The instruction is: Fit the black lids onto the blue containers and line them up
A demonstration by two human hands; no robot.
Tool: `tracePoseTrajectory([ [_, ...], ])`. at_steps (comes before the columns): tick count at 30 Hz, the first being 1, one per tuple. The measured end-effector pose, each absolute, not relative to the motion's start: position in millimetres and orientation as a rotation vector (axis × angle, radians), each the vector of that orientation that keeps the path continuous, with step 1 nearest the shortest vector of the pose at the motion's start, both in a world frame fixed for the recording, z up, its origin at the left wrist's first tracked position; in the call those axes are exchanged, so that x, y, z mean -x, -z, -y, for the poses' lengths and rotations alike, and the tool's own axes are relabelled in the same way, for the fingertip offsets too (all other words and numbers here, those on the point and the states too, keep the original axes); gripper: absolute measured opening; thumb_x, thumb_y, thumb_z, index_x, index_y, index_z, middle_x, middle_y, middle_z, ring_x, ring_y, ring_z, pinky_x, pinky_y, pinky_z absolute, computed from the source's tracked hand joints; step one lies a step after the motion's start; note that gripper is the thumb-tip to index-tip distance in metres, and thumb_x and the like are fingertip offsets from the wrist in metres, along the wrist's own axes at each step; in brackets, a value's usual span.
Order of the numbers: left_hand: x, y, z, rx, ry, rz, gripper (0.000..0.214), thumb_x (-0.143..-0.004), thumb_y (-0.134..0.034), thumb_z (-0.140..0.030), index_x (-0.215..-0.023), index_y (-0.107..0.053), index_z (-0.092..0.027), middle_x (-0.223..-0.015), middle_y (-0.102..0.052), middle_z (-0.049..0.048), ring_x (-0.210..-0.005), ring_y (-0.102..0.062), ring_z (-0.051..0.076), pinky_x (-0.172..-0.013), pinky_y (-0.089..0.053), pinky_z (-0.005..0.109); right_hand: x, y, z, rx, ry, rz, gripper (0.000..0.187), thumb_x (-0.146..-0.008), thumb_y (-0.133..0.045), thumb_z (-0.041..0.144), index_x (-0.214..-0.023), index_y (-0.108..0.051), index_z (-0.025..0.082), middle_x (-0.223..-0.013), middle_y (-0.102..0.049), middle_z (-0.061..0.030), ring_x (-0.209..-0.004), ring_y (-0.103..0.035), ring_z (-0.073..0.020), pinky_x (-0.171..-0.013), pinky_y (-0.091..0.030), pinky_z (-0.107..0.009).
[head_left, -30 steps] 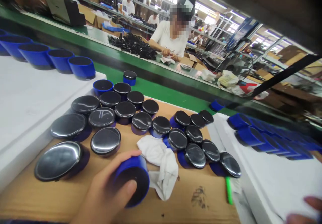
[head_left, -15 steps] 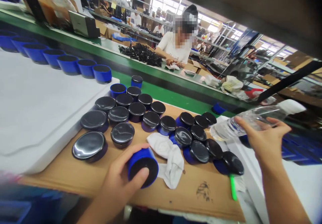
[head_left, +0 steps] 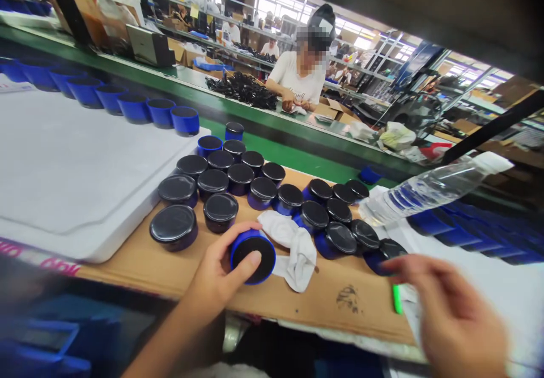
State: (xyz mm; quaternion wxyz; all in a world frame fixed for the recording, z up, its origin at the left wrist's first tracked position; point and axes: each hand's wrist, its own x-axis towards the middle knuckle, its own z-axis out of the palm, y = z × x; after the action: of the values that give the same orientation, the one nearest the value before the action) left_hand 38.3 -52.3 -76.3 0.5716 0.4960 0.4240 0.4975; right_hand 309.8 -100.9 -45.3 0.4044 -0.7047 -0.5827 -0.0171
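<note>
Left hand (head_left: 219, 276) fingers clamped round blue can (head_left: 253, 256), tilted on the worktop (head_left: 297, 304) against the white cloth (head_left: 293, 245). Looks light, rigid, glossy-slick: grip the side wall, not the black face. Right hand (head_left: 450, 315) blurred, fingers spread, holding nothing; bottle (head_left: 429, 188) beyond it

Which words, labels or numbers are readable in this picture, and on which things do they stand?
None can be read.
Water bottle: blue label, print too blurred.
Pink characters on the bench edge: cut off, illegible.
Co-worker's white shirt: dark print, too small.
Dark stamp on the cardboard: smudged.
</note>
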Motion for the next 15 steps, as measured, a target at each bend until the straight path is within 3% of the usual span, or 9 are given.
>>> tracePoseTrajectory([
  [2, -36, 75, 57, -1.174, -1.139, -0.996, 0.030, -0.084, -0.063, -0.037, -0.110, -0.061, -0.021, -0.106, -0.068, -0.0003, -0.100, -0.062, 0.013, -0.088, -0.047, 0.016, -275, 74, 113, 1.732, -0.115, 1.630, 0.022, -0.094, -0.053, 0.044, -0.090, -0.063, 0.025, -0.086, -0.065, 0.0023, -0.074, -0.062, -0.0140, -0.067, -0.049, -0.022],
  [4, -34, 74, 64, -1.191, -1.063, -0.961, 0.037, -0.081, -0.066, -0.038, -0.114, -0.058, -0.023, -0.109, -0.065, -0.0003, -0.103, -0.061, 0.015, -0.090, -0.047, 0.019, -255, 101, 111, 1.688, -0.162, 1.724, 0.022, -0.094, -0.052, 0.042, -0.101, -0.066, 0.025, -0.096, -0.065, -0.0010, -0.085, -0.063, -0.0178, -0.073, -0.051, -0.028],
  [6, -33, 73, 70, -1.228, -0.905, -0.953, 0.054, -0.072, -0.076, -0.036, -0.119, -0.052, -0.026, -0.113, -0.062, -0.0001, -0.104, -0.061, 0.017, -0.088, -0.049, 0.023, -250, 118, 104, 1.666, -0.116, 1.750, 0.026, -0.094, -0.052, 0.042, -0.105, -0.067, 0.024, -0.102, -0.063, -0.0054, -0.093, -0.061, -0.0235, -0.080, -0.050, -0.038],
  [8, -34, 72, 75, -1.307, -0.799, -1.029, 0.065, -0.062, -0.084, -0.028, -0.119, -0.051, -0.029, -0.116, -0.060, 0.0005, -0.107, -0.059, 0.020, -0.088, -0.050, 0.028, -254, 123, 101, 1.654, -0.048, 1.756, 0.023, -0.095, -0.053, 0.041, -0.100, -0.068, 0.024, -0.100, -0.061, -0.0060, -0.094, -0.059, -0.0245, -0.083, -0.048, -0.041],
  [11, -41, 75, 76, -1.462, -0.903, -1.157, 0.056, -0.060, -0.085, -0.023, -0.108, -0.056, -0.029, -0.117, -0.061, -0.0004, -0.110, -0.057, 0.023, -0.090, -0.046, 0.032, -265, 117, 107, 1.631, -0.009, 1.830, 0.015, -0.095, -0.056, 0.035, -0.099, -0.067, 0.025, -0.099, -0.061, -0.0024, -0.089, -0.063, -0.0158, -0.077, -0.052, -0.025],
  [13, -46, 81, 75, -1.617, -0.988, -1.169, 0.057, -0.058, -0.087, -0.032, -0.106, -0.056, -0.030, -0.111, -0.063, -0.0019, -0.108, -0.056, 0.024, -0.090, -0.043, 0.036, -268, 111, 115, 1.595, 0.027, 1.944, 0.016, -0.095, -0.057, 0.034, -0.104, -0.065, 0.024, -0.104, -0.059, -0.0026, -0.087, -0.066, -0.0109, -0.073, -0.053, -0.015],
  [15, -48, 90, 72, -1.832, -1.023, -1.185, 0.069, -0.058, -0.085, -0.046, -0.116, -0.051, -0.031, -0.109, -0.064, -0.0012, -0.106, -0.055, 0.026, -0.093, -0.039, 0.039, -262, 107, 122, 1.542, 0.026, 2.054, 0.014, -0.095, -0.055, 0.033, -0.102, -0.065, 0.024, -0.106, -0.061, -0.0025, -0.089, -0.067, -0.0104, -0.076, -0.053, -0.012],
])
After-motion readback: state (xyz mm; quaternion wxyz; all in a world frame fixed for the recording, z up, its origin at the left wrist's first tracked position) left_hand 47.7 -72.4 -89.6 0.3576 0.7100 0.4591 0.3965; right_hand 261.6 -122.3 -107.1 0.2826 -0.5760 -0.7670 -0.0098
